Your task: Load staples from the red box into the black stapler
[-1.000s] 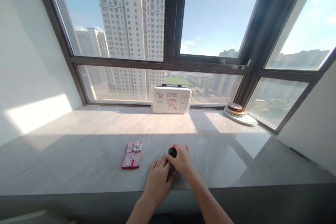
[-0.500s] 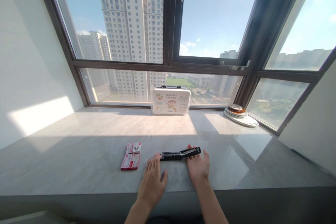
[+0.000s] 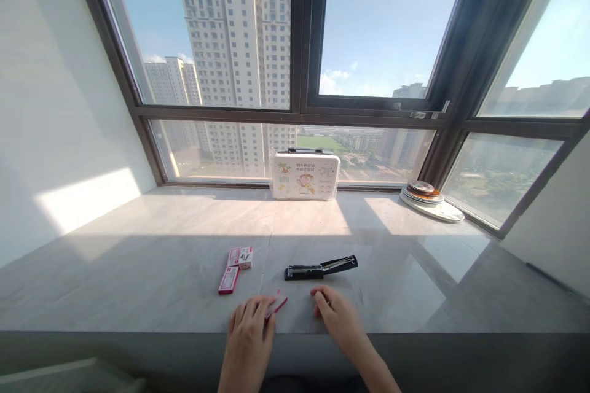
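Observation:
My left hand is closed around one end of a small red-and-white staple box close to the ledge's front edge. My right hand hovers to its right with fingers curled in and thumb against them; I see nothing in it. Beyond both hands lies a black stapler with its top arm swung back to the right, showing the metal channel. It touches neither hand. To the left, more red-and-white boxes lie together, one of them bearing a dark picture.
A white case with cartoon prints stands against the window at the back. A stack of plates or lids sits in the right corner. The grey marble ledge ends in a front edge just before me.
Both hands have left the stapler, which stays on the ledge. My left hand now has a box from the group at left. My right hand has drawn back and curled. The view shifted slightly.

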Action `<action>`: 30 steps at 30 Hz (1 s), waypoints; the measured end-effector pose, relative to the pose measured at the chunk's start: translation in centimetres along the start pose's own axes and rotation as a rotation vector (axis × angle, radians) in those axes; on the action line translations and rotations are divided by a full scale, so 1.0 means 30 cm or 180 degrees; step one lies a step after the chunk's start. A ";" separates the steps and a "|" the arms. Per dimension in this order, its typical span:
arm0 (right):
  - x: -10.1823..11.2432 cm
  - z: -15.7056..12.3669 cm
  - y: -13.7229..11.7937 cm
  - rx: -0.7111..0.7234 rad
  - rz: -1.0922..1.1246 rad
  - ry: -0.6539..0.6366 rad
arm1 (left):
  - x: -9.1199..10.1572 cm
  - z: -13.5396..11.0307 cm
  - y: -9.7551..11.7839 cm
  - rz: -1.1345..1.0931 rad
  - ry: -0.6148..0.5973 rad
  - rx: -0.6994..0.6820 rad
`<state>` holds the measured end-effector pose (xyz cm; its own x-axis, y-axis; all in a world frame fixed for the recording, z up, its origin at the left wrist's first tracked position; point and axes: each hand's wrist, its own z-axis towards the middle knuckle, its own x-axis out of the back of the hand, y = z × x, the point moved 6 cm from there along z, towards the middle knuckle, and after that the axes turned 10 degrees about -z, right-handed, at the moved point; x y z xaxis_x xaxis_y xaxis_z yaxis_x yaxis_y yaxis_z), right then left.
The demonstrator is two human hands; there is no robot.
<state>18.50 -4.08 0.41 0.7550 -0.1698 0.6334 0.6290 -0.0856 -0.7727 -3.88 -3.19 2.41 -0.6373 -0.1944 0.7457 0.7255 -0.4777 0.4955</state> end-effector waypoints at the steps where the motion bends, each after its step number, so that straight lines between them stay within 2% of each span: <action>1: -0.010 0.020 -0.020 0.0075 -0.0181 -0.0120 | -0.022 0.010 0.026 -0.0285 -0.0236 -0.0116; 3: -0.022 0.061 -0.039 0.0144 -0.0343 -0.0283 | -0.051 0.046 0.072 -0.0776 -0.0586 -0.0278; 6: -0.008 0.116 -0.003 0.0055 -0.0386 -0.0338 | -0.071 0.120 0.098 -0.1220 -0.0841 -0.0339; 10: 0.071 0.132 0.103 -0.0193 -0.0450 -0.0303 | -0.096 0.188 0.059 -0.1582 -0.0983 -0.0192; 13: 0.140 0.106 0.132 -0.0297 -0.0568 -0.0178 | -0.115 0.201 0.026 -0.1739 -0.0970 -0.0096; 15: 0.174 0.091 0.091 -0.0143 -0.0787 0.0016 | -0.126 0.199 0.017 -0.1742 -0.0965 -0.0100; 17: 0.174 0.091 0.005 0.0273 -0.1157 0.0076 | -0.133 0.195 0.015 -0.1720 -0.0966 -0.0116; 20: 0.111 0.119 -0.133 0.0964 -0.1921 -0.0245 | -0.133 0.194 0.014 -0.1698 -0.0972 -0.0112; 23: 0.051 0.162 -0.215 0.1264 -0.2352 -0.0510 | -0.125 0.196 0.015 -0.1700 -0.0983 -0.0096; 27: 0.042 0.179 -0.244 0.1489 -0.2398 -0.0605 | -0.116 0.196 0.019 -0.1751 -0.0965 -0.0128; 30: 0.083 0.156 -0.198 0.1478 -0.1983 -0.0556 | -0.117 0.194 0.016 -0.1753 -0.0923 -0.0094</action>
<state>17.52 0.60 6.78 0.2327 -0.0655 0.9703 0.9290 0.3102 -0.2019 0.20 2.25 2.63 -0.8163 0.3259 0.4768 0.3001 -0.4660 0.8323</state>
